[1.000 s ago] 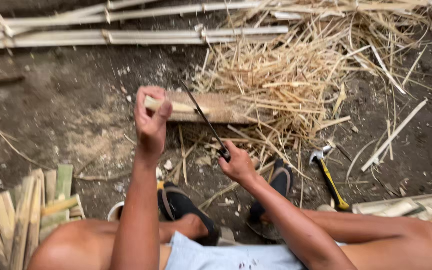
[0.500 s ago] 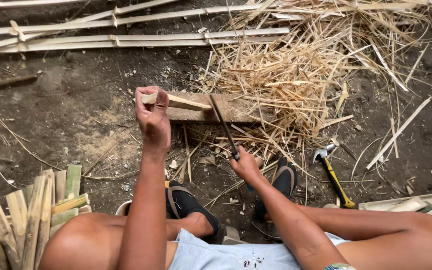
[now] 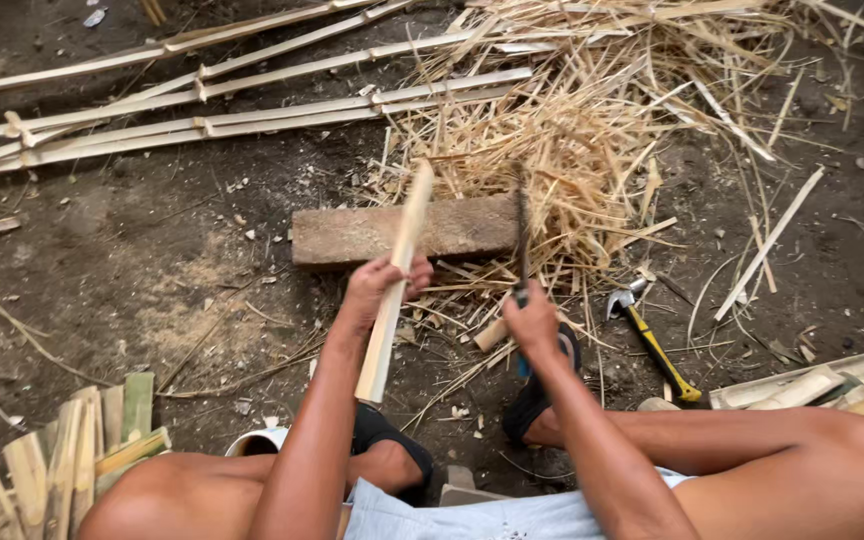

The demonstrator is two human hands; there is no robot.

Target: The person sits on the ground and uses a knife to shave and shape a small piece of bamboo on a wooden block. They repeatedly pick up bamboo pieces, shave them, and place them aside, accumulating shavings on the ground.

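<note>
- The left hand now grips a pale bamboo slat around its middle, fingers closed round it; a moment ago the same piece lay nearly flat across the wooden block, and it now stands steeply, its top end over the block and its lower end toward the person's knee.
- The right hand is clenched on the handle of a dark blade, which has swung from a slant to nearly upright, just right of the slat and apart from it.
- Judged from this, the blade is off the slat and the piece is being re-set for another cut.
- Shavings are heaped behind the block; a yellow-handled hammer lies on the ground to the right, untouched.
- Cut slats are stacked at lower left, and long split poles lie beyond.
</note>
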